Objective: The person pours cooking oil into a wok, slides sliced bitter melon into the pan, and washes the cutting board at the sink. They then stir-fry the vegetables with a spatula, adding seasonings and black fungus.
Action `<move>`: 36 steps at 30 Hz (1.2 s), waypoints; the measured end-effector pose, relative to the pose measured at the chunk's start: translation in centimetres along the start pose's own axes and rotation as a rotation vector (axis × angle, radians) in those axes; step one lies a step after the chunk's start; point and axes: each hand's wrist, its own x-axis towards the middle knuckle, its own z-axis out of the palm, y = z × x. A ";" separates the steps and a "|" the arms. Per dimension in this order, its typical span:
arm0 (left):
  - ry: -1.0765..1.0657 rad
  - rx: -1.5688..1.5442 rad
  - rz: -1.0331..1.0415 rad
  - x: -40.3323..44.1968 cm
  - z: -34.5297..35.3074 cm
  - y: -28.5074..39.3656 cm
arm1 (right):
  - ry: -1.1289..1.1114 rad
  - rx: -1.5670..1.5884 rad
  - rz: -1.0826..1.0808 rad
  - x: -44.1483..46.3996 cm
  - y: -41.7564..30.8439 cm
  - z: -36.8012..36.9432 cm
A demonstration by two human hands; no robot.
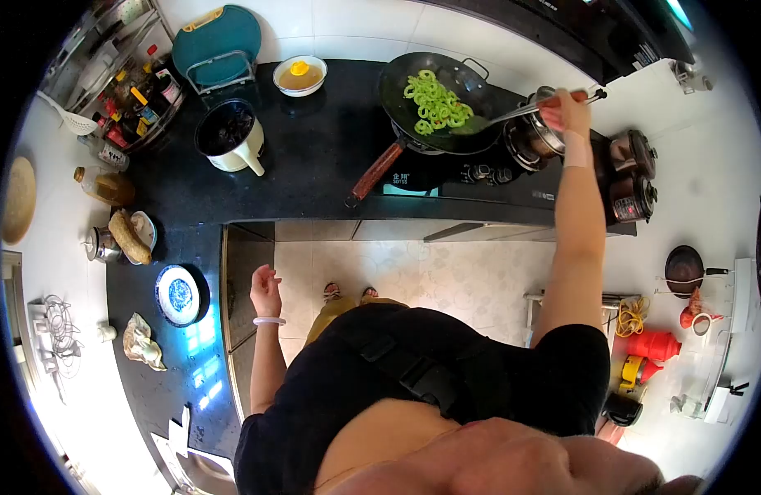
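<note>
My right hand [564, 113] is wrapped around the handle of a spatula [512, 113], whose blade reaches into a black wok [394, 82] on the stove. The blade rests at the right edge of a heap of sliced green peppers [434, 101]. The wok's wooden handle [374, 175] points toward me and is not held. My left hand [266, 289] hangs in the air in front of the counter edge, its fingers loosely bent with nothing seen in them. A bracelet [270, 320] circles that wrist.
Left of the wok stand a bowl with yellow contents [300, 88] and a deep pot with a pale handle [247, 154]. Further left are sauce bottles [141, 99], a blue-patterned plate [179, 309] and a crumpled bag [143, 341]. A lidded pot [537, 132] sits right of the wok.
</note>
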 end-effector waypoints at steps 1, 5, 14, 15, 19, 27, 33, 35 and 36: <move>0.004 0.003 0.006 -0.1 0.2 0.3 | -0.037 0.270 0.049 1.5 2.9 0.3; -0.002 0.018 -0.011 0.2 0.3 1.8 | -0.107 0.825 0.350 -0.2 8.8 3.0; 0.021 -0.024 0.003 0.5 -0.6 1.2 | -0.501 0.255 -0.259 -2.2 1.1 0.3; 0.017 -0.015 -0.006 0.5 -0.4 1.2 | -0.462 0.249 -0.270 -1.9 1.4 1.6; 0.017 -0.003 0.002 0.3 0.1 1.0 | -0.327 0.313 -0.308 -1.8 2.9 7.3; 0.012 0.000 0.025 1.1 -0.8 0.5 | -1.043 -0.195 -0.659 -11.1 -4.2 5.1; -0.010 -0.015 0.009 1.2 0.2 1.1 | -0.996 -0.545 -0.874 -19.0 -8.3 0.7; -0.025 0.021 -0.007 1.0 0.7 1.6 | -0.959 -0.442 -0.673 -18.6 -6.7 0.9; -0.027 -0.016 0.001 1.1 0.9 0.8 | -0.955 -0.374 -0.632 -17.3 -5.1 1.6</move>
